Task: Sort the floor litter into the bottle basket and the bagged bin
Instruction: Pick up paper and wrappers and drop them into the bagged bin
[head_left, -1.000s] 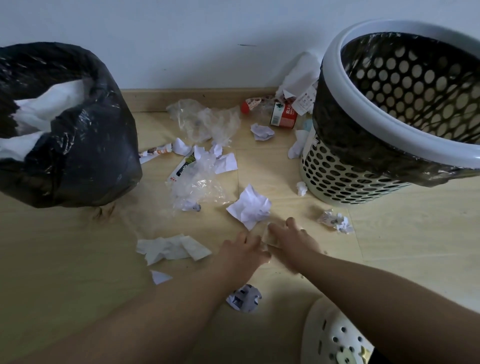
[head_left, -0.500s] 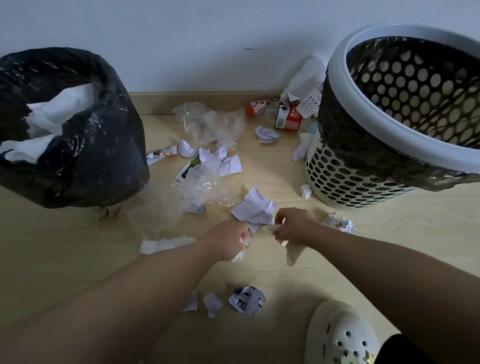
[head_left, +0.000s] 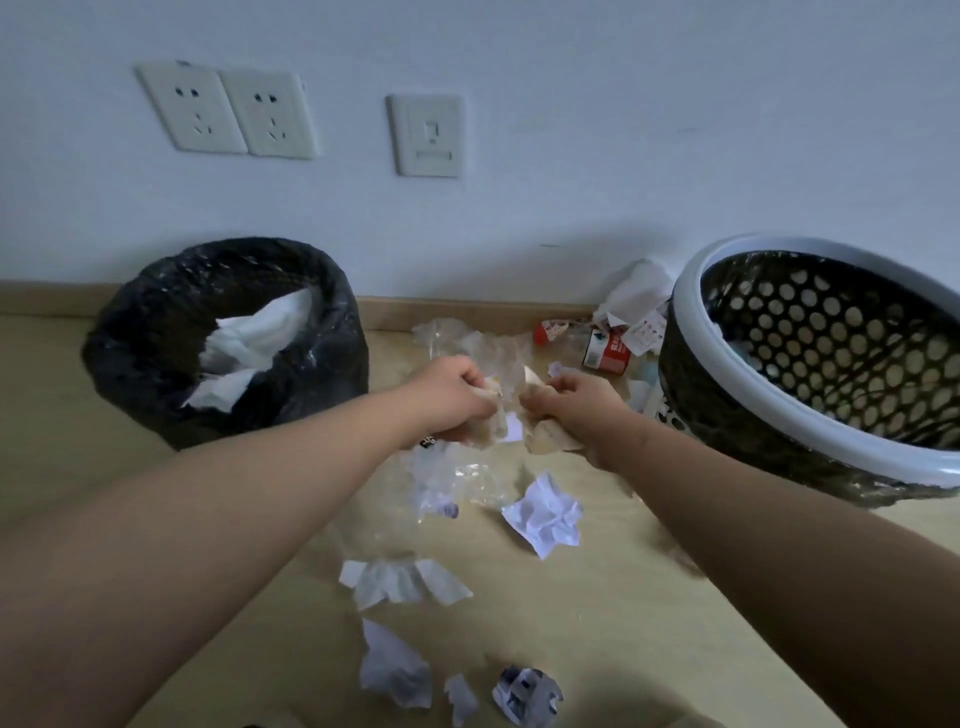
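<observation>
My left hand (head_left: 451, 397) and my right hand (head_left: 574, 408) are raised above the floor between the two containers, fingers curled, each gripping an end of a crumpled tan scrap of paper (head_left: 545, 439). The black bagged bin (head_left: 156, 332) stands at the left with white tissue inside. The white perforated basket (head_left: 810, 426), lined with a dark bag, stands at the right. Below the hands lie clear plastic film (head_left: 462, 483), a crumpled white paper (head_left: 545, 514) and a flat tissue (head_left: 400, 579).
More paper scraps (head_left: 395, 670) and a printed crumpled ball (head_left: 524, 696) lie near the bottom edge. By the wall sit a red-labelled bottle (head_left: 605, 351), clear film and white paper (head_left: 636, 293). Sockets and a switch are on the wall above.
Both hands have lifted from the floor with the tan scrap held between them, and my head has tilted up, bringing the wall sockets into view.
</observation>
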